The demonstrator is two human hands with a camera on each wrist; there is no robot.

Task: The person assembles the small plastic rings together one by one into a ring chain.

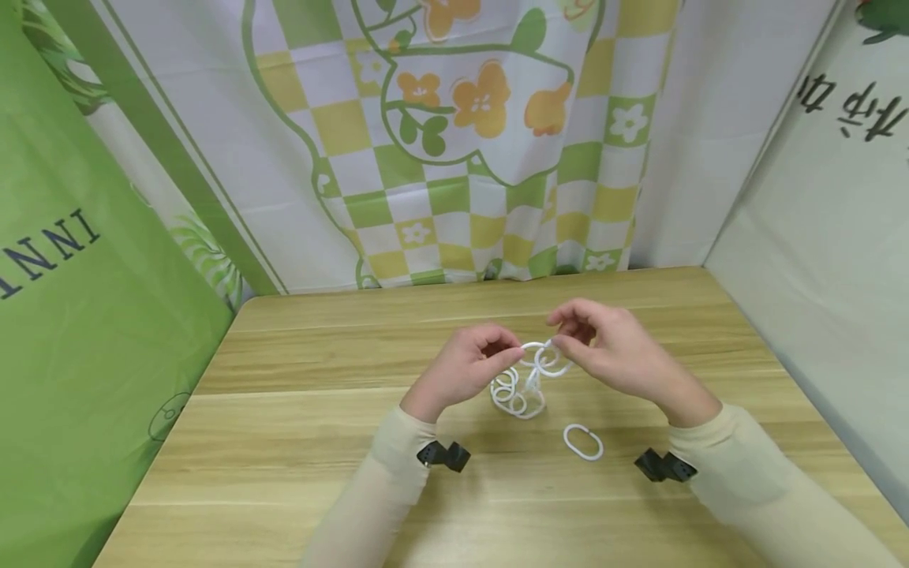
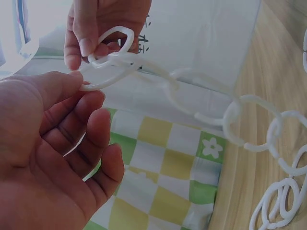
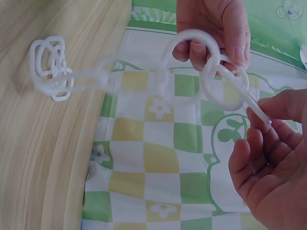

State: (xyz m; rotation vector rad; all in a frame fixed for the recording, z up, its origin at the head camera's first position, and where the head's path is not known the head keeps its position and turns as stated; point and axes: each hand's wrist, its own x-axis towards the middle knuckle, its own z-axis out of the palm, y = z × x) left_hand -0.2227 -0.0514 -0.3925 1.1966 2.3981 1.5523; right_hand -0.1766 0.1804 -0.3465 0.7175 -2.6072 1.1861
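Observation:
My left hand (image 1: 465,371) pinches a white plastic chain link (image 2: 105,85) between thumb and index finger. Opposite it, my right hand (image 1: 625,355) holds another white link (image 3: 244,93) by its end, also with thumb and index finger. These two links overlap between the hands, the right one passing through the left one in the right wrist view. From the left hand's link a chain of white links (image 2: 259,147) runs down to the table, where its lower links lie bunched in a small heap (image 3: 57,40). The other fingers of both hands are loosely bent.
A single oval white link (image 1: 583,442) lies apart on the wooden table (image 1: 284,442), nearer the front and below the right hand. A checked, flower-printed curtain (image 1: 440,197) hangs behind the table's back edge. Green cloth (image 1: 92,339) stands at the left, white cloth (image 1: 817,260) at the right.

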